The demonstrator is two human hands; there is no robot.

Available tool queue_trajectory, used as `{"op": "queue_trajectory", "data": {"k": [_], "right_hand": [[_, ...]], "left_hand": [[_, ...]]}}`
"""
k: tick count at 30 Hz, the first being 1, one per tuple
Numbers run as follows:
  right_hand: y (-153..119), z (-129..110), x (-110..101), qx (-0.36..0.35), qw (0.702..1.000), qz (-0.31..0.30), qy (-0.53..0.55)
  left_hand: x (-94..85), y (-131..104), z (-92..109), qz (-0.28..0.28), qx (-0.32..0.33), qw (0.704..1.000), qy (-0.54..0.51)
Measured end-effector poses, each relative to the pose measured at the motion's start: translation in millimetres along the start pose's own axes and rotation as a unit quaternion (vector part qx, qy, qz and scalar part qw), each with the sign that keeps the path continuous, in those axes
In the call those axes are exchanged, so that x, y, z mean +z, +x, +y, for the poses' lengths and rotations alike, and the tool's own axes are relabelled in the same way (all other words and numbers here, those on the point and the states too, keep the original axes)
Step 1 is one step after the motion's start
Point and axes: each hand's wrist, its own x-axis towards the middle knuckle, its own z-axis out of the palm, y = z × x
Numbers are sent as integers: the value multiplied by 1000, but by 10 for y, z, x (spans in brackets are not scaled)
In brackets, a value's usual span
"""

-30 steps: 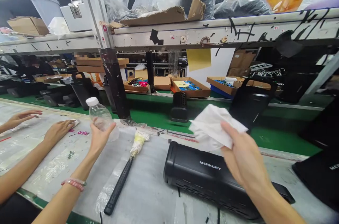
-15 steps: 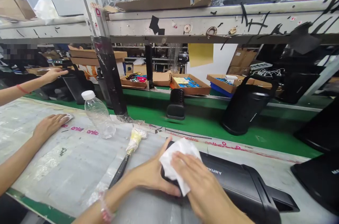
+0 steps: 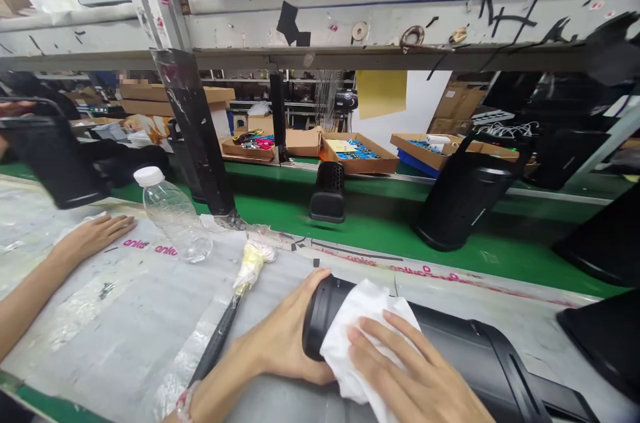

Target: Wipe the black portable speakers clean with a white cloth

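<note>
A black portable speaker (image 3: pixel 445 336) lies on its side on the bench in front of me, its handle pointing to the lower right. My left hand (image 3: pixel 285 336) is wrapped round its near-left end, thumb below and fingers on top. Under my right hand (image 3: pixel 415 370) a white wipe (image 3: pixel 367 313), cloth or tissue, is pressed against the speaker's side. The fingers hold the wipe flat there, and it covers part of the body. Left of my left wrist lies a black-handled tool (image 3: pixel 220 336) whose head is wrapped in white and yellowish material.
A clear bottle (image 3: pixel 175 216) with a white cap leans by the post (image 3: pixel 193 136). At left, a co-worker's hand (image 3: pixel 103 230) rests on the bench and another speaker (image 3: pixel 55 156) is held up. More speakers (image 3: pixel 465 196) stand on the green belt (image 3: pixel 270 200). A shelf beam (image 3: pixel 320 30) crosses above.
My right hand and the wipe have slid right along the speaker, covering the lettering seen before. My left hand keeps its hold. At left, a co-worker's speaker has moved left and closer to the bench.
</note>
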Motion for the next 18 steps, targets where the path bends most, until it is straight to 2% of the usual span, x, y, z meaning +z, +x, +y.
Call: {"op": "queue_trajectory", "data": {"k": [3, 5, 7, 10, 12, 14, 15, 16, 18], "right_hand": [[46, -81, 40, 29, 999, 37, -19], [1, -74, 12, 7, 1000, 20, -8], [-113, 17, -98, 27, 999, -3, 35], [-285, 234, -331, 162, 982, 1, 92], [-303, 315, -416, 280, 957, 45, 60], [-227, 283, -372, 329, 938, 107, 21], [-168, 230, -305, 306, 943, 127, 21], [-108, 163, -218, 249, 960, 127, 31], [-20, 33, -40, 97, 989, 87, 62]], "left_hand": [[6, -25, -33, -9, 11, 1000, 4], [9, -35, -39, -7, 21, 1000, 13], [9, -40, -19, 2, 24, 1000, 19], [-3, -41, 33, 4, 6, 1000, 14], [-14, -40, 55, -2, -8, 1000, 11], [-20, -35, 54, -3, -11, 1000, 6], [-21, -31, 46, -2, -12, 1000, 2], [-20, -26, 37, -2, -12, 1000, -2], [-17, -16, 20, -2, -5, 1000, -13]]}}
